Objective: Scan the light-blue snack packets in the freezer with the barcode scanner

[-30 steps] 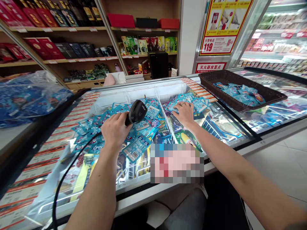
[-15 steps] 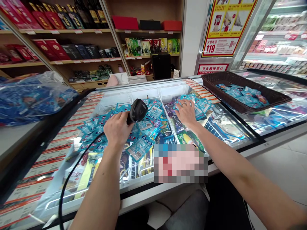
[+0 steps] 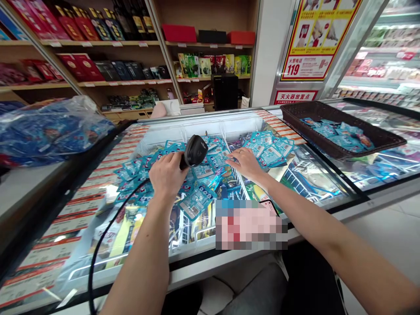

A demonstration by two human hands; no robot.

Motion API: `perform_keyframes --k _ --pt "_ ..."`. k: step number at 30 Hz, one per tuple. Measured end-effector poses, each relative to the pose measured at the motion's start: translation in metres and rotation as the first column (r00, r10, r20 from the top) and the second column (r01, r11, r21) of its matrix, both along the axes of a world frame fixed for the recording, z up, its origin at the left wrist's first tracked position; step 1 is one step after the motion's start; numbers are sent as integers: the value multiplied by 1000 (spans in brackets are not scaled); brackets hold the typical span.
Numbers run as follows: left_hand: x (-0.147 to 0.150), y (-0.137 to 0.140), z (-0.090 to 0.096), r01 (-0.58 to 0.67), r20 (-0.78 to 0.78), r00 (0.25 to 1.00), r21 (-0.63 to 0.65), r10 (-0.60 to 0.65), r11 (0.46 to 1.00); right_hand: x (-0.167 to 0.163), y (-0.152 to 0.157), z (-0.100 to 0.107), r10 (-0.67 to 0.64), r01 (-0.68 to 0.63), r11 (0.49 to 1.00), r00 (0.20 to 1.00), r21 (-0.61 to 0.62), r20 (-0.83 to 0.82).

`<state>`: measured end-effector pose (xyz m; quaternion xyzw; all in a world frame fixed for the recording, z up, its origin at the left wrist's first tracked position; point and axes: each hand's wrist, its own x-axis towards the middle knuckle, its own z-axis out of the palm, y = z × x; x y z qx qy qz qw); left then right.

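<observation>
My left hand [image 3: 168, 176] is closed around the handle of a black barcode scanner [image 3: 196, 151], its head tilted over a heap of teal snack packets [image 3: 142, 168] on the glass freezer lid. A black cable runs down from the scanner beside my forearm. My right hand [image 3: 245, 163] reaches left with fingers apart, their tips at the edge of a packet [image 3: 217, 161] in the heap; no packet is visibly gripped. Just behind that hand, a second group of teal packets [image 3: 272, 148] is spread on the right. One separate packet [image 3: 197, 201] lies nearer me, barcode side up.
A brown basket [image 3: 328, 151] with more teal packets stands at the right. A plastic-wrapped blue bundle [image 3: 52, 131] sits at the left. A phone [image 3: 271, 205], mostly blurred out, rests at the freezer's front edge [image 3: 193, 273]. Goods shelves stand behind.
My right hand has moved left, off the right-hand group of packets to the edge of the left heap. My left hand still holds the scanner. The view has shifted slightly.
</observation>
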<state>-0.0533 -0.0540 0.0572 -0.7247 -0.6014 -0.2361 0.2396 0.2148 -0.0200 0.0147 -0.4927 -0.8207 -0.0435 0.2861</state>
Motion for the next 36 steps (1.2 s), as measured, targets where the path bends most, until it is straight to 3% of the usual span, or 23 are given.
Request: perform_keyframes --k 3,6,9,14,19,36 --pt "2 1 -1 54 -3 999 -16 -54 998 -2 0 -3 -171 171 985 985 28 -12" --pt "3 2 -2 93 -7 996 -28 -93 995 -4 5 -8 -226 226 974 974 -2 29" --pt "3 3 -4 98 -30 995 -13 -99 995 -4 11 -11 -198 197 978 980 -74 -9" --pt "4 3 -4 133 -61 989 2 -133 991 5 17 -9 -198 128 963 934 -237 -298" --pt "13 1 -2 221 -100 970 -11 -221 975 10 16 -6 -182 61 967 844 -247 -505" --pt "29 -3 -4 343 -155 928 -3 -339 939 14 21 -13 -137 18 975 835 -223 -533"
